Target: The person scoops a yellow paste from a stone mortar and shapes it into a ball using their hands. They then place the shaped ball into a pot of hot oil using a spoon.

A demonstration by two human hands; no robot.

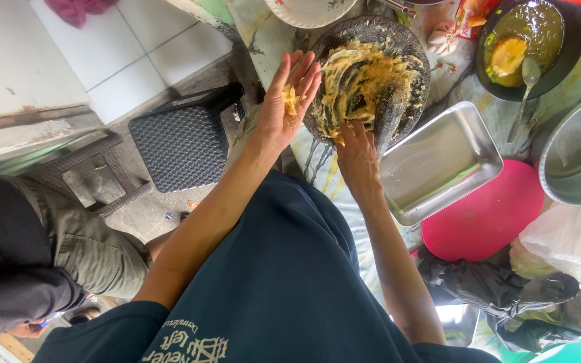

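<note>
Grinding yellow paste (361,77) in stone mortar (411,44), right hand (358,156) clamped on pestle (388,117), left hand (289,101) fingers apart, steel tray (465,144) beside.

A round grey stone mortar (411,40) on the table holds smeared yellow paste (361,77).

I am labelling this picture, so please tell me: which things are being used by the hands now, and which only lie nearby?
In use:
left hand, open, yellow paste on it
right hand
stone mortar
pestle
yellow paste

Lying about:
steel tray
pink board
soup bowl
metal basin
black stool
</note>
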